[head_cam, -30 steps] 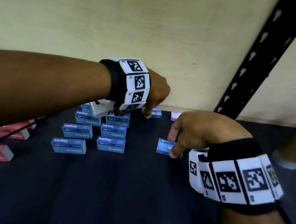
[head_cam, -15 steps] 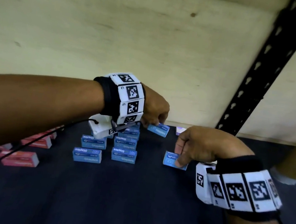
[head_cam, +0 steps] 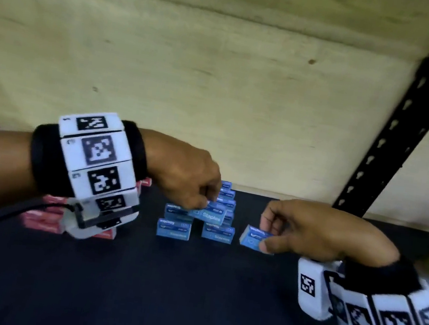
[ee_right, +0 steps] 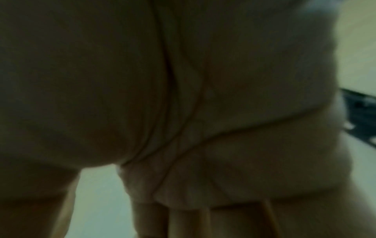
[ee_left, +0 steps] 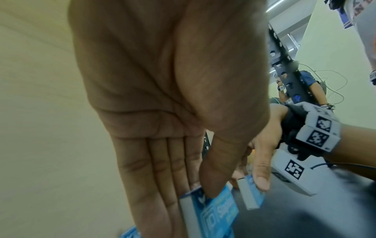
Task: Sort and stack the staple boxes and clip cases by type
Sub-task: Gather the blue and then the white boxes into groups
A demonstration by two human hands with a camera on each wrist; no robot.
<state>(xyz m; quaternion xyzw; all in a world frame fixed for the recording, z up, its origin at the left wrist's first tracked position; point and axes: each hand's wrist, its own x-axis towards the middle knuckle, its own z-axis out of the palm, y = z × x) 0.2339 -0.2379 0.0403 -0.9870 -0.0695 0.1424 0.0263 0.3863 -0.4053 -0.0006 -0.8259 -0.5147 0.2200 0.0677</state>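
Holding a blue staple box (head_cam: 208, 215) between thumb and fingers, the left hand (head_cam: 186, 175) keeps it tilted just over the cluster of blue boxes (head_cam: 195, 229) on the dark table (head_cam: 187, 297). The left wrist view shows the thumb (ee_left: 219, 169) pressed on the printed face of that box (ee_left: 215, 212) with the fingers (ee_left: 150, 177) straight behind it. The right hand (head_cam: 317, 233) pinches a second blue box (head_cam: 253, 237) just right of the cluster, thumb on its near side and fingers on the far edge; whether it touches the table is hard to tell. The same box (ee_left: 250, 193) appears in the left wrist view, gripped by the right thumb (ee_left: 261, 173). Red boxes (head_cam: 46, 218) lie at the left, partly behind the left wristband (head_cam: 96, 161). The right wrist view is dim and blurred, filled by the palm (ee_right: 183, 96).
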